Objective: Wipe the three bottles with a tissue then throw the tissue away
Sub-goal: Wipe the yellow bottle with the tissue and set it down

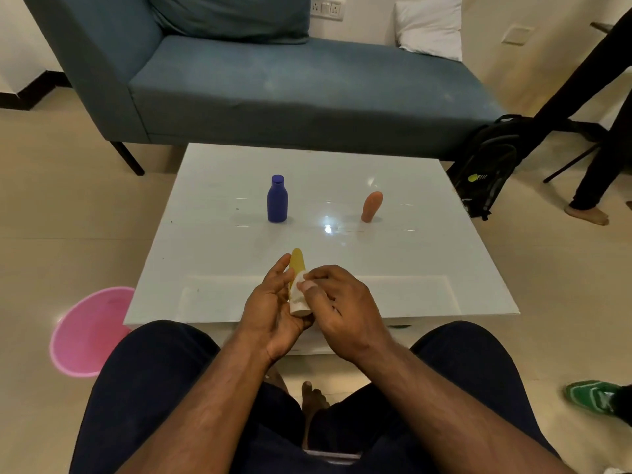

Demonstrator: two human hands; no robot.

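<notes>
My left hand (273,309) holds a yellow bottle (297,263) with a pale cap above the near edge of the white table (427,268). Its lower part is hidden by my fingers. My right hand (342,309) presses a white tissue (298,283) against the bottle's side. A blue bottle (277,199) stands upright at the table's middle left. An orange bottle (371,206) stands to its right, a good way apart.
A pink bin (89,331) sits on the floor left of the table. A blue sofa (273,87) stands behind the table. A black backpack (487,165) and another person's legs (595,186) are at the right, with a green shoe (591,395) lower right.
</notes>
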